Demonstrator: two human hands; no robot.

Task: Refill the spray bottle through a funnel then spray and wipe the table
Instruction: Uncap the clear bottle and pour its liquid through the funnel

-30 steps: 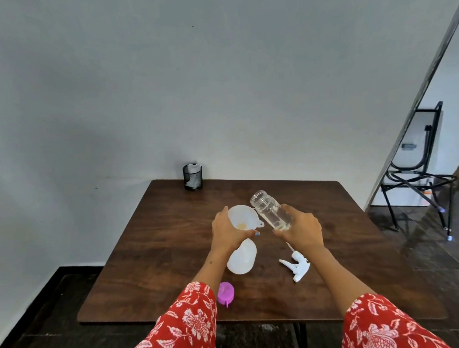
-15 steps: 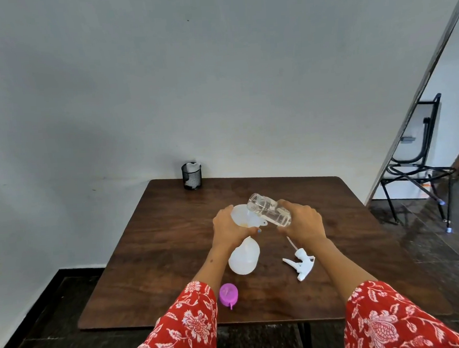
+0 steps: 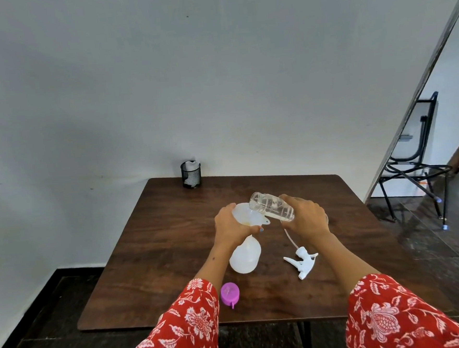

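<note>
We see the white spray bottle (image 3: 245, 257) standing upright near the middle of the dark wooden table (image 3: 157, 249), with a white funnel (image 3: 249, 215) seated in its neck. The left hand (image 3: 233, 225) wraps around the neck and the funnel's base, fingers curled tight on them. The right hand (image 3: 306, 217) grips a clear bottle (image 3: 272, 206), tipped nearly level with its open mouth over the funnel's rim; clear liquid lies along its lower side.

Just right of the spray bottle we find the white trigger sprayer head (image 3: 302, 261) lying on the table, its thin tube running up toward the right hand. A purple cap (image 3: 230, 294) lies near the front edge, beside the left sleeve (image 3: 185, 329). At the far edge stands a black mesh cup (image 3: 191, 174) holding something white. A black chair (image 3: 415, 161) stands off to the right.
</note>
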